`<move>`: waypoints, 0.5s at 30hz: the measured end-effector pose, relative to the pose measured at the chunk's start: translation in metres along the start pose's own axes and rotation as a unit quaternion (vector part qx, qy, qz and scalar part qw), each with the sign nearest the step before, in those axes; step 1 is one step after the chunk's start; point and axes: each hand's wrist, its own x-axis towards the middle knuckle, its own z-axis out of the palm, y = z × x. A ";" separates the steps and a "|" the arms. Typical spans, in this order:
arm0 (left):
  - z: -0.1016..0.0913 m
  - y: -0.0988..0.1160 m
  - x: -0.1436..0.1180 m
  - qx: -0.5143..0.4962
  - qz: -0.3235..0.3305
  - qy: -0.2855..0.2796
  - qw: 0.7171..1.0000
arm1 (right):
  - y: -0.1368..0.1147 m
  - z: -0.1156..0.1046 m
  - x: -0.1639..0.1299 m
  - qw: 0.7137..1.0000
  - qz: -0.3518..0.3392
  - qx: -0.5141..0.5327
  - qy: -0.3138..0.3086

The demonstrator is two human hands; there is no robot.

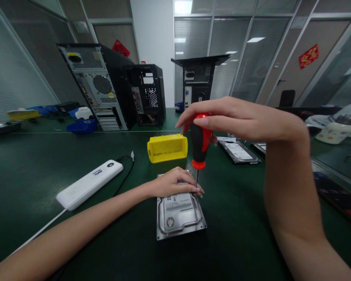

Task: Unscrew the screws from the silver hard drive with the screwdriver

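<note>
A silver hard drive (179,212) lies flat on the green table (236,234) in front of me. My left hand (172,182) presses down on its far end, fingers spread over the lid. My right hand (236,117) grips the top of a red and black screwdriver (201,144), held upright. Its thin shaft points down at the drive's far right corner, right beside my left fingertips.
A yellow plastic bin (167,147) stands just behind the drive. A white power strip (89,184) with a cable lies to the left. More hard drives (239,151) lie at the right. Three open computer cases (102,86) and a blue tray (83,125) stand at the back.
</note>
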 end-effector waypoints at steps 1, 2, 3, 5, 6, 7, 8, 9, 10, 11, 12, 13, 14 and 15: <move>0.000 0.000 0.000 -0.002 0.002 -0.001 1.000 | 0.000 -0.001 -0.001 1.000 -0.005 0.006 -0.001; 0.000 0.000 0.000 -0.003 0.003 0.000 1.000 | -0.001 -0.002 -0.001 1.000 -0.010 0.006 -0.002; 0.000 0.000 0.000 -0.003 0.004 0.001 1.000 | -0.001 -0.002 -0.002 1.000 -0.012 0.003 -0.002; 0.000 0.001 0.000 0.000 0.003 0.005 1.000 | -0.002 -0.003 -0.001 1.000 -0.007 -0.012 -0.004; 0.000 0.001 0.000 0.002 0.000 0.007 1.000 | -0.003 -0.003 -0.001 1.000 -0.004 -0.017 -0.005; 0.000 0.002 0.000 0.005 -0.003 0.009 1.000 | -0.003 -0.003 0.000 1.000 -0.005 -0.018 -0.003; 0.000 0.002 0.000 0.009 -0.006 0.010 1.000 | -0.003 -0.002 0.000 1.000 -0.009 -0.020 0.001; 0.000 0.003 0.000 0.014 -0.010 0.010 1.000 | -0.003 -0.002 0.001 1.000 -0.013 -0.023 0.005; 0.000 0.003 0.000 0.018 -0.012 0.010 1.000 | -0.003 -0.002 0.002 0.999 -0.015 -0.028 0.009; 0.000 0.004 0.000 0.021 -0.012 0.008 1.000 | -0.004 -0.001 0.002 0.999 -0.015 -0.036 0.012; 0.000 0.004 0.000 0.023 -0.010 0.006 1.000 | -0.004 -0.001 0.002 0.999 -0.013 -0.047 0.014; 0.000 0.004 0.000 0.023 -0.007 0.003 1.000 | -0.004 -0.001 0.003 0.998 -0.010 -0.059 0.016; 0.000 0.004 0.000 0.022 -0.003 0.001 1.000 | -0.004 -0.001 0.003 0.997 -0.004 -0.069 0.018; 0.000 0.004 0.000 0.021 0.000 0.000 1.000 | -0.003 -0.001 0.004 0.997 0.001 -0.074 0.020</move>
